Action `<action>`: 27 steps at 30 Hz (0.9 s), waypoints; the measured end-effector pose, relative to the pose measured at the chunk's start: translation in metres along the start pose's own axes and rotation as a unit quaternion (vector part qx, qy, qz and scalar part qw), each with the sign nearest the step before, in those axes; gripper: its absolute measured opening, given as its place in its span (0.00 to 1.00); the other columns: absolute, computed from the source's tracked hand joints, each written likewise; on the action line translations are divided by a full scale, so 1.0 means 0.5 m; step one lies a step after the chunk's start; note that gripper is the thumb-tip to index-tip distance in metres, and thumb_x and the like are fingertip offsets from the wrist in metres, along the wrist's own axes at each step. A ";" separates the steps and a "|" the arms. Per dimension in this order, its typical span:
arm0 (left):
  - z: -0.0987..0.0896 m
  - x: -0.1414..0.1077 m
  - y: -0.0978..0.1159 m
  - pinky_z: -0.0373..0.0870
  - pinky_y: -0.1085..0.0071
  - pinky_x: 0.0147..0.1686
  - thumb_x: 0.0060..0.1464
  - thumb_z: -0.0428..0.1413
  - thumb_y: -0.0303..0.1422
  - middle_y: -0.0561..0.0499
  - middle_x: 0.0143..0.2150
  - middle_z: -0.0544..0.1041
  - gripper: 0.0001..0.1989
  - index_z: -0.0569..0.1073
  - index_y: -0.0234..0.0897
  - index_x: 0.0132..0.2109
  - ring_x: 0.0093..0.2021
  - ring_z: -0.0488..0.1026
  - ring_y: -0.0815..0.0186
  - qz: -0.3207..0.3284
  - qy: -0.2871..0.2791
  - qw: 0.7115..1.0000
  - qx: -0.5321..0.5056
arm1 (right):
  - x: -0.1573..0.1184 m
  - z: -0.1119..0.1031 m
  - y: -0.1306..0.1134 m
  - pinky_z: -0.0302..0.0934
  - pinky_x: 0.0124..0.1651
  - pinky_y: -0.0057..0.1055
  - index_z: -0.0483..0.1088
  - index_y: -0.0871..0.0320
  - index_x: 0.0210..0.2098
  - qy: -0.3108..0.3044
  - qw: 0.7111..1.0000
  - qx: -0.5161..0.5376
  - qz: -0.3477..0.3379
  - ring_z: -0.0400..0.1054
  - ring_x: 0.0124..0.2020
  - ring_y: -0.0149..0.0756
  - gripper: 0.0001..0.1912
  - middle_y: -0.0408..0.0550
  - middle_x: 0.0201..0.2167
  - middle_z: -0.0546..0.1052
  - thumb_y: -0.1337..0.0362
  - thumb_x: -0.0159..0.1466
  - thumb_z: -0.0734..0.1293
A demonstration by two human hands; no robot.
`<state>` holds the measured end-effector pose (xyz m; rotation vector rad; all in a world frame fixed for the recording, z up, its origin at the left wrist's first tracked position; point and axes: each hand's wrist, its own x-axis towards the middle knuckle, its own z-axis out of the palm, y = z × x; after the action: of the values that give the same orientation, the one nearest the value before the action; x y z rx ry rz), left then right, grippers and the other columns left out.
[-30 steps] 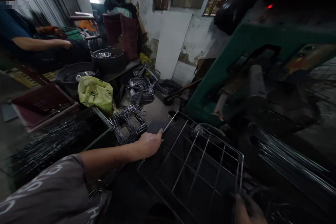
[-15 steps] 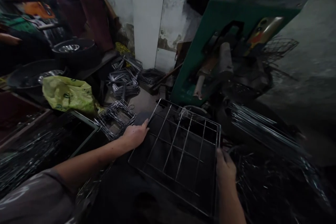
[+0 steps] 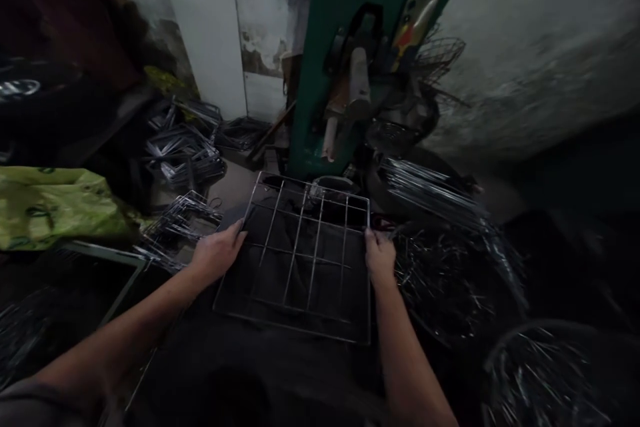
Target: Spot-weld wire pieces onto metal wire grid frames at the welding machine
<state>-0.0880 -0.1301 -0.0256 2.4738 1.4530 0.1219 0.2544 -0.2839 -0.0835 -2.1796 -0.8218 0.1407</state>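
Note:
A rectangular wire rack (image 3: 295,255) of thin metal rods spans the space between my hands, over my dark-clothed lap. My left hand (image 3: 216,255) is closed on its left side rod. On the opposite side, my right hand (image 3: 380,257) grips the right rod near the far corner. The rack's far edge lies just in front of a green machine (image 3: 307,80) with thick metal electrode arms (image 3: 359,83). Parts of the fingers are hidden behind the rods.
Bundled rods (image 3: 425,187) lie right of the machine, above a heap of short wire pieces (image 3: 440,280). Another container of wires (image 3: 543,373) stands at lower right. Bent wire frames (image 3: 183,153) are piled at left, near a yellow-green sack (image 3: 55,207). A phone (image 3: 414,30) rests against the machine.
The view has swung right and down, so the machine and sack appear farther left. Both hands still hold the rack, and my right hand sits nearer its far right corner.

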 end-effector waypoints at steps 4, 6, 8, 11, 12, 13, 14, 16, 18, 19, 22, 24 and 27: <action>-0.013 0.083 -0.010 0.62 0.62 0.55 0.54 0.51 0.46 0.40 0.52 0.73 0.24 0.72 0.35 0.51 0.54 0.68 0.54 0.056 0.084 0.973 -0.208 | -0.042 -0.050 -0.047 0.60 0.43 0.35 0.72 0.62 0.36 0.034 0.997 0.066 -0.002 0.66 0.37 0.41 0.30 0.53 0.32 0.74 0.42 0.59 0.54; -0.021 0.126 0.011 0.65 0.61 0.52 0.49 0.55 0.48 0.40 0.47 0.75 0.25 0.74 0.33 0.46 0.51 0.70 0.53 0.038 0.053 0.937 -0.345 | -0.061 -0.070 -0.069 0.59 0.35 0.32 0.71 0.60 0.34 0.040 0.992 0.119 0.008 0.65 0.30 0.37 0.26 0.47 0.25 0.72 0.44 0.61 0.56; -0.026 0.153 0.042 0.70 0.62 0.45 0.47 0.56 0.49 0.42 0.41 0.77 0.24 0.74 0.33 0.43 0.45 0.73 0.55 0.006 0.008 0.868 -0.496 | -0.072 -0.081 -0.078 0.58 0.31 0.31 0.69 0.59 0.30 0.044 0.989 0.140 0.022 0.62 0.24 0.35 0.23 0.43 0.19 0.68 0.45 0.60 0.57; -0.019 0.161 0.080 0.72 0.67 0.38 0.44 0.60 0.46 0.45 0.37 0.78 0.22 0.74 0.33 0.40 0.40 0.75 0.58 -0.027 0.002 0.767 -0.641 | -0.084 -0.090 -0.057 0.59 0.33 0.32 0.69 0.59 0.32 0.019 0.989 0.140 0.037 0.63 0.27 0.36 0.23 0.45 0.22 0.70 0.45 0.59 0.58; -0.015 0.160 0.085 0.73 0.68 0.36 0.43 0.61 0.45 0.45 0.36 0.78 0.21 0.74 0.32 0.39 0.39 0.76 0.58 -0.039 0.002 0.749 -0.661 | -0.091 -0.096 -0.042 0.60 0.37 0.34 0.69 0.60 0.35 0.006 0.989 0.144 0.040 0.65 0.31 0.38 0.23 0.47 0.27 0.73 0.45 0.58 0.59; -0.010 0.159 0.086 0.73 0.69 0.34 0.42 0.62 0.44 0.45 0.36 0.78 0.20 0.73 0.32 0.38 0.38 0.76 0.59 -0.052 -0.003 0.738 -0.673 | -0.102 -0.105 -0.025 0.61 0.40 0.35 0.70 0.60 0.38 -0.004 0.988 0.144 0.048 0.67 0.34 0.39 0.24 0.49 0.31 0.74 0.45 0.57 0.60; -0.005 0.159 0.084 0.73 0.69 0.33 0.42 0.62 0.43 0.44 0.36 0.78 0.20 0.73 0.31 0.37 0.37 0.77 0.59 -0.064 -0.011 0.730 -0.680 | -0.116 -0.118 -0.007 0.61 0.42 0.36 0.69 0.59 0.40 -0.019 0.989 0.137 0.061 0.67 0.37 0.41 0.24 0.50 0.34 0.74 0.45 0.56 0.62; 0.001 0.163 0.072 0.73 0.71 0.31 0.43 0.62 0.41 0.42 0.38 0.78 0.20 0.73 0.30 0.38 0.37 0.77 0.61 -0.078 -0.028 0.723 -0.686 | -0.154 -0.150 0.024 0.62 0.38 0.35 0.70 0.58 0.37 -0.080 0.984 0.113 0.114 0.67 0.35 0.41 0.23 0.49 0.32 0.74 0.45 0.53 0.65; 0.003 0.169 0.061 0.73 0.74 0.30 0.44 0.62 0.39 0.42 0.39 0.78 0.18 0.73 0.29 0.38 0.37 0.77 0.62 -0.081 -0.033 0.726 -0.682 | -0.198 -0.182 0.042 0.62 0.31 0.33 0.69 0.58 0.34 -0.199 0.957 0.120 0.175 0.66 0.29 0.38 0.22 0.46 0.27 0.72 0.45 0.53 0.66; 0.003 0.172 0.058 0.73 0.74 0.30 0.45 0.61 0.38 0.42 0.40 0.78 0.17 0.73 0.29 0.39 0.37 0.77 0.63 -0.082 -0.031 0.728 -0.679 | -0.218 -0.193 0.044 0.61 0.29 0.31 0.69 0.58 0.34 -0.257 0.936 0.136 0.199 0.65 0.27 0.36 0.22 0.44 0.26 0.71 0.45 0.53 0.66; -0.001 0.179 0.062 0.73 0.75 0.29 0.49 0.58 0.36 0.42 0.39 0.78 0.13 0.73 0.30 0.38 0.36 0.77 0.63 -0.098 -0.030 0.735 -0.670 | -0.258 -0.202 0.035 0.60 0.27 0.29 0.69 0.58 0.36 -0.311 0.902 0.178 0.243 0.64 0.26 0.34 0.22 0.43 0.26 0.71 0.47 0.53 0.67; -0.003 0.181 0.069 0.74 0.74 0.28 0.51 0.57 0.35 0.42 0.38 0.78 0.11 0.72 0.30 0.38 0.36 0.77 0.63 -0.109 -0.035 0.736 -0.667 | -0.265 -0.189 0.026 0.59 0.27 0.29 0.69 0.58 0.35 -0.293 0.905 0.182 0.249 0.64 0.26 0.34 0.21 0.43 0.25 0.70 0.47 0.52 0.67; -0.006 0.184 0.074 0.73 0.74 0.27 0.51 0.58 0.36 0.40 0.37 0.78 0.13 0.72 0.28 0.39 0.35 0.77 0.62 -0.114 -0.040 0.734 -0.668 | -0.261 -0.164 0.022 0.56 0.24 0.27 0.66 0.57 0.29 -0.289 0.910 0.180 0.235 0.60 0.22 0.31 0.20 0.40 0.20 0.66 0.45 0.53 0.65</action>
<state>-0.0121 -0.0667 -0.0183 1.0756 0.9640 0.7055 0.1864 -0.4199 -0.0561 -1.9460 -0.4955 1.1342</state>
